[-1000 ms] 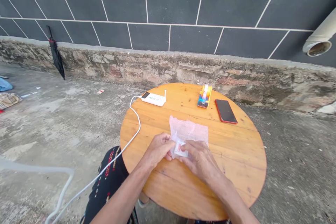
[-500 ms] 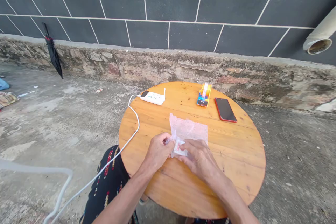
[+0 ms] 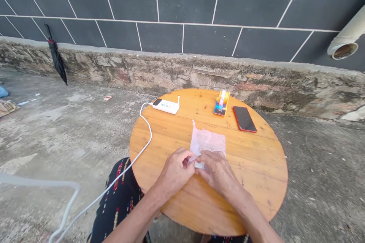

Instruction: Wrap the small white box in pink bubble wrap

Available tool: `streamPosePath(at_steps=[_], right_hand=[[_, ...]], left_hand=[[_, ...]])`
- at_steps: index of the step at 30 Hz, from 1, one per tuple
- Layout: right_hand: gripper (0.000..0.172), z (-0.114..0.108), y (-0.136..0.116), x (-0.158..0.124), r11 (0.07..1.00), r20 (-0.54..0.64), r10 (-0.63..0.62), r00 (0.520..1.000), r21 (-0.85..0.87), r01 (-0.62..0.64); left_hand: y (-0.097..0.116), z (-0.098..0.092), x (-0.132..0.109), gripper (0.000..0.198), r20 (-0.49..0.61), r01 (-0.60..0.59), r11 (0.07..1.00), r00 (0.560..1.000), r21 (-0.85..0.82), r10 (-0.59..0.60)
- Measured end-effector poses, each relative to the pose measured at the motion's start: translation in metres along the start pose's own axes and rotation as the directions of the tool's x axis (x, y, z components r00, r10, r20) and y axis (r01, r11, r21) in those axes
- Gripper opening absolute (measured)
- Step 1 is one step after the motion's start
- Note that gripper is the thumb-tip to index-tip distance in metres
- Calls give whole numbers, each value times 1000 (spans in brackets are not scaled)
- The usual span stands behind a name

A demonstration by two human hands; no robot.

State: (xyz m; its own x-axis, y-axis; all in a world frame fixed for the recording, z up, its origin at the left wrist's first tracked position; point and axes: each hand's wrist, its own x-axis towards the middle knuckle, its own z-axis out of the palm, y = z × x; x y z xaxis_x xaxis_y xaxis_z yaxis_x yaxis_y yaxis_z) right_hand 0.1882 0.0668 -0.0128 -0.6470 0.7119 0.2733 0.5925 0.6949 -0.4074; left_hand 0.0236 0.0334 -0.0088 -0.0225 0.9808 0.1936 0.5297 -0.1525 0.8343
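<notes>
A sheet of pinkish, see-through bubble wrap (image 3: pixel 209 140) lies on the round wooden table (image 3: pixel 168 133), its near end gathered between my hands. My left hand (image 3: pixel 179 165) is closed, thumb and fingers pinching the wrap's left edge. Opposite it, my right hand (image 3: pixel 215 167) curls its fingers over a small white flat packet (image 3: pixel 200 165) at the wrap's near end. Most of the packet is hidden by the film and my fingers, so its kind does not show.
A white power strip (image 3: pixel 167 106) with its cord (image 3: pixel 148 136) is at the table's back left. An orange tape dispenser (image 3: pixel 221 103) and a red-edged phone (image 3: pixel 245 119) lie at the back right. A black umbrella (image 3: pixel 57 59) leans on the wall.
My left hand has moved slightly right, folding the left edge of the bubble wrap over the white packet. Less of the packet shows. My right hand has stayed nearly in place.
</notes>
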Motion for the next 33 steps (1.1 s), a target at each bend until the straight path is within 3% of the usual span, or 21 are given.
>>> streamPosePath(at_steps=[4,9,14,18,23,33], right_hand=[[24,-1,-2,0,996,10,68,998,-51,-68],[76,-2,0,0,986,-4,98,995,-132,-98],[97,-2,2,0,988,5,33,999,-154,-32],[102,-2,3,1,987,-9,9,1000,-159,-10],[104,-4,3,3,988,8,-13,1000,-151,14],[96,-6,3,2,991,43,25,999,-134,-19]], left_hand=[[-4,1,-6,18,-1,-41,999,999,0,41],[-11,6,-12,23,-7,-132,990,991,53,133],[-14,4,-11,27,39,-343,908,938,241,344],[-13,1,-11,27,110,-464,835,885,296,452],[-12,-3,-14,26,254,-478,821,875,313,413],[-14,-8,-7,26,287,-580,773,809,256,512]])
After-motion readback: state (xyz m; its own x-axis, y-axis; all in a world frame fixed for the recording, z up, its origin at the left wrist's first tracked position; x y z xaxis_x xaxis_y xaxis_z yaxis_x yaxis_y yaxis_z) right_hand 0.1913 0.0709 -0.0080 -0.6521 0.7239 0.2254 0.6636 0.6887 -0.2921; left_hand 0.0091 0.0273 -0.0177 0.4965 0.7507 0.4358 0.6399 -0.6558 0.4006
